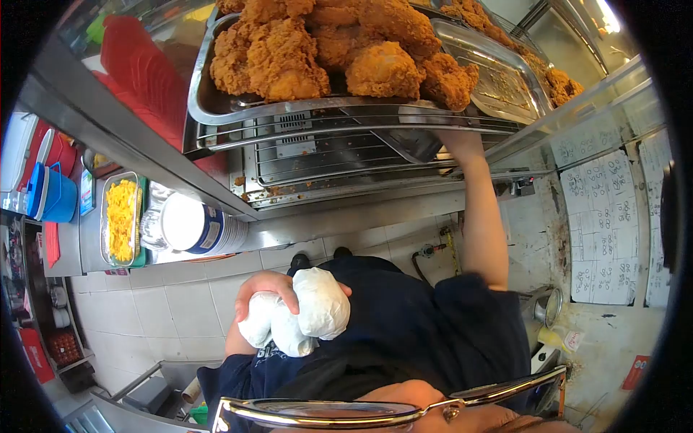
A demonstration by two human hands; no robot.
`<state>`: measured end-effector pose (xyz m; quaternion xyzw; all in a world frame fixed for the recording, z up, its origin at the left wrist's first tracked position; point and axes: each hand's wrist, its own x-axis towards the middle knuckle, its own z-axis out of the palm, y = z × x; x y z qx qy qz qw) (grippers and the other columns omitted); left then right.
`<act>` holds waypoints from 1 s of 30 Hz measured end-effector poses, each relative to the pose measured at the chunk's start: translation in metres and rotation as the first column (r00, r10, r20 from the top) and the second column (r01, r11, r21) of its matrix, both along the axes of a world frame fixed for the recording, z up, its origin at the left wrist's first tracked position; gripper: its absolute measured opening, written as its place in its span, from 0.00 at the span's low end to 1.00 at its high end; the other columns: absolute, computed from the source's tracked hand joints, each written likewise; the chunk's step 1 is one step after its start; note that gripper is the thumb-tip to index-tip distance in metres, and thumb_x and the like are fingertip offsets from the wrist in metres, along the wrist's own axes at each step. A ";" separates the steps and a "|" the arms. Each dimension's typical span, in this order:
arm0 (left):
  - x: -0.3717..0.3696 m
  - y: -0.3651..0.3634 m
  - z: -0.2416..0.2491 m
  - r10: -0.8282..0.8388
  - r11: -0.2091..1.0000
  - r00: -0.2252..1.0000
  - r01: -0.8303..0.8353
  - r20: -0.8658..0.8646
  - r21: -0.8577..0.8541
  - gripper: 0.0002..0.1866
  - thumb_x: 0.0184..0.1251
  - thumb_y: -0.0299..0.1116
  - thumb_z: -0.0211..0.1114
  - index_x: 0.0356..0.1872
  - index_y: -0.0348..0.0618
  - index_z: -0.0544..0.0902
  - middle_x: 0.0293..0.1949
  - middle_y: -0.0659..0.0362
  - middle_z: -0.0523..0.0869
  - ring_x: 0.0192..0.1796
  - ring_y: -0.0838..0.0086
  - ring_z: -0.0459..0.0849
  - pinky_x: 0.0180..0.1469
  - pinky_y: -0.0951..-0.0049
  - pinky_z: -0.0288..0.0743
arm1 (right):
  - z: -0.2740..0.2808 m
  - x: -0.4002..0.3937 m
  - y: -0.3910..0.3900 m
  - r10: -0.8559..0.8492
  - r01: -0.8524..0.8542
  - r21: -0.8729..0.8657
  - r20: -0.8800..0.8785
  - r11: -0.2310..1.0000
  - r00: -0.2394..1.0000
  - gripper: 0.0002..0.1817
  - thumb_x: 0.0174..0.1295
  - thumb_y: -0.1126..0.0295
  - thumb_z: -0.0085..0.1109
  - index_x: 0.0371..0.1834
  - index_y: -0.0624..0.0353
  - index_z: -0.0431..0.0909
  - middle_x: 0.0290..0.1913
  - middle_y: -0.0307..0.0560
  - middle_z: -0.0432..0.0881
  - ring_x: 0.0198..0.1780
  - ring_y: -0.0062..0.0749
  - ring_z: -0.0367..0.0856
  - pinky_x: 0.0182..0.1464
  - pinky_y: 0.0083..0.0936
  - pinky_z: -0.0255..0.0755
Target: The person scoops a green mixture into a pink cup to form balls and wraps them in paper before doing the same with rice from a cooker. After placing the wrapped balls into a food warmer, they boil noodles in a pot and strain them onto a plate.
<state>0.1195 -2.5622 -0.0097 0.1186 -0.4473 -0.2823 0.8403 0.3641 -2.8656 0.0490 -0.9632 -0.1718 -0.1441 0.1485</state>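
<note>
My left hand (266, 290) is wrapped round several white wrapped bundles (323, 303), held against my dark shirt. My right hand (460, 144) reaches into the display case under the upper wire rack (346, 128). Its fingers are mostly hidden by the rack, beside a metal tray (410, 141) that sits tilted on the lower level; whether they grip it cannot be made out. Above them, a metal tray (209, 108) heaped with fried chicken (289, 61) rests on the upper rack.
A nearly bare crumb-strewn tray (498, 76) lies at the upper right. Stacked white tubs (186, 222), a tray of yellow food (121, 220) and a blue container (58, 195) stand on the left counter. Red containers (137, 68) are behind the case's metal post. Papers (599, 224) hang at right.
</note>
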 end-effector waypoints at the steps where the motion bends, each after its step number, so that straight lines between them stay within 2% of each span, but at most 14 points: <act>1: 0.001 0.002 -0.001 0.005 1.000 1.000 -0.005 0.007 0.000 0.34 0.38 0.60 0.71 0.48 0.51 0.82 0.62 0.23 0.50 0.60 0.24 0.57 0.50 0.37 0.68 | 0.007 -0.012 0.002 0.025 -0.013 0.136 -0.089 0.991 0.996 0.33 0.46 0.70 0.67 0.59 0.57 0.67 0.61 0.53 0.67 0.60 0.43 0.68 0.58 0.33 0.66; 3: 0.001 0.006 -0.002 -0.032 0.999 0.999 0.032 0.025 0.005 0.35 0.38 0.60 0.71 0.49 0.51 0.81 0.63 0.23 0.49 0.61 0.25 0.57 0.51 0.36 0.66 | 0.010 -0.050 0.001 0.073 -0.025 0.269 -0.169 0.963 0.983 0.33 0.45 0.73 0.67 0.58 0.58 0.68 0.62 0.54 0.67 0.60 0.43 0.68 0.58 0.32 0.66; 5: 0.001 0.010 -0.001 -0.030 1.000 0.999 0.030 0.035 0.007 0.35 0.38 0.60 0.71 0.49 0.51 0.81 0.63 0.23 0.49 0.61 0.25 0.57 0.52 0.36 0.65 | 0.002 -0.075 0.001 0.140 -0.184 0.253 0.182 0.950 0.973 0.32 0.42 0.75 0.68 0.56 0.58 0.69 0.60 0.54 0.69 0.59 0.42 0.70 0.58 0.30 0.65; 6: -0.001 0.012 0.000 -0.038 0.999 0.999 0.038 0.038 0.010 0.35 0.38 0.60 0.71 0.49 0.51 0.81 0.63 0.23 0.49 0.61 0.25 0.56 0.53 0.36 0.64 | 0.003 -0.084 0.005 0.158 -0.203 0.252 0.188 0.946 0.969 0.32 0.42 0.75 0.68 0.56 0.58 0.69 0.60 0.54 0.69 0.59 0.42 0.70 0.58 0.30 0.65; 8: -0.008 0.016 0.002 -0.004 1.000 1.000 0.004 0.000 0.005 0.35 0.38 0.60 0.71 0.49 0.51 0.81 0.64 0.23 0.48 0.61 0.25 0.57 0.53 0.37 0.63 | 0.006 -0.097 0.019 0.341 -0.415 0.012 0.547 0.910 0.765 0.32 0.41 0.76 0.67 0.55 0.57 0.70 0.56 0.53 0.72 0.56 0.42 0.71 0.57 0.30 0.66; 9: -0.014 0.019 0.002 0.013 1.000 0.999 -0.013 -0.044 0.001 0.36 0.39 0.60 0.71 0.50 0.51 0.81 0.64 0.23 0.48 0.61 0.25 0.57 0.53 0.37 0.63 | 0.002 -0.103 0.034 0.359 -0.441 0.018 0.550 0.897 0.754 0.32 0.41 0.76 0.67 0.55 0.57 0.70 0.56 0.53 0.72 0.56 0.42 0.71 0.57 0.30 0.66; 11: -0.022 0.029 0.000 0.055 0.998 0.996 -0.052 -0.072 0.038 0.37 0.38 0.61 0.71 0.51 0.51 0.81 0.64 0.23 0.47 0.61 0.25 0.57 0.55 0.37 0.61 | -0.009 -0.116 0.081 0.518 -0.709 0.413 0.488 0.572 0.702 0.28 0.43 0.66 0.68 0.52 0.51 0.72 0.52 0.51 0.76 0.56 0.45 0.71 0.58 0.36 0.65; 13: -0.022 0.033 -0.004 0.024 0.999 0.999 -0.025 0.038 0.035 0.38 0.38 0.61 0.71 0.52 0.52 0.80 0.65 0.24 0.45 0.62 0.26 0.55 0.56 0.37 0.59 | 0.005 -0.124 0.127 0.571 -0.577 0.244 0.102 0.779 0.814 0.27 0.45 0.64 0.66 0.52 0.50 0.71 0.51 0.49 0.76 0.56 0.47 0.71 0.59 0.37 0.65; 15: -0.028 0.039 -0.004 0.019 0.999 0.999 -0.021 0.048 0.042 0.39 0.38 0.62 0.70 0.53 0.53 0.79 0.65 0.24 0.45 0.63 0.26 0.54 0.58 0.38 0.57 | 0.004 -0.116 0.170 0.437 -0.431 0.176 0.006 0.885 0.899 0.31 0.48 0.62 0.65 0.57 0.50 0.66 0.53 0.48 0.75 0.58 0.45 0.70 0.60 0.38 0.63; 20: -0.040 0.051 -0.002 0.065 0.997 0.998 -0.066 0.023 0.045 0.37 0.38 0.61 0.71 0.53 0.54 0.79 0.65 0.24 0.45 0.63 0.26 0.53 0.57 0.37 0.59 | -0.012 -0.076 0.233 0.549 -0.546 0.056 -0.099 0.836 0.830 0.36 0.48 0.54 0.65 0.61 0.52 0.63 0.58 0.48 0.70 0.62 0.46 0.66 0.61 0.42 0.61; 24: -0.050 0.054 -0.003 0.116 0.993 0.993 -0.116 -0.034 0.014 0.37 0.39 0.60 0.70 0.52 0.51 0.79 0.63 0.21 0.45 0.61 0.24 0.56 0.55 0.39 0.63 | -0.005 -0.097 0.195 0.423 -0.427 -0.004 0.148 0.904 0.894 0.36 0.53 0.44 0.58 0.62 0.50 0.65 0.60 0.52 0.69 0.63 0.48 0.65 0.59 0.50 0.57; 26: -0.053 0.047 0.002 0.174 0.983 0.975 -0.180 -0.135 -0.031 0.39 0.39 0.60 0.70 0.53 0.47 0.79 0.62 0.19 0.44 0.59 0.25 0.59 0.54 0.41 0.65 | 0.005 -0.104 0.154 0.007 -0.001 -0.146 0.041 0.989 0.999 0.32 0.55 0.50 0.58 0.61 0.51 0.67 0.56 0.51 0.72 0.59 0.47 0.68 0.56 0.49 0.59; 28: -0.055 0.044 0.007 0.202 0.979 0.952 -0.198 -0.230 0.041 0.36 0.35 0.60 0.71 0.49 0.53 0.81 0.62 0.21 0.48 0.57 0.25 0.62 0.50 0.41 0.69 | -0.006 -0.104 0.110 -0.220 0.239 -0.147 0.130 0.960 0.967 0.25 0.57 0.60 0.57 0.58 0.53 0.69 0.50 0.50 0.74 0.54 0.47 0.70 0.53 0.47 0.61; 30: -0.052 0.042 0.005 0.208 0.977 0.912 -0.173 -0.354 0.128 0.35 0.25 0.59 0.74 0.44 0.60 0.84 0.61 0.26 0.55 0.53 0.27 0.67 0.46 0.43 0.75 | -0.016 -0.102 0.092 -0.134 0.154 -0.123 0.157 0.980 0.978 0.22 0.56 0.63 0.55 0.55 0.56 0.71 0.48 0.50 0.74 0.52 0.46 0.71 0.53 0.45 0.62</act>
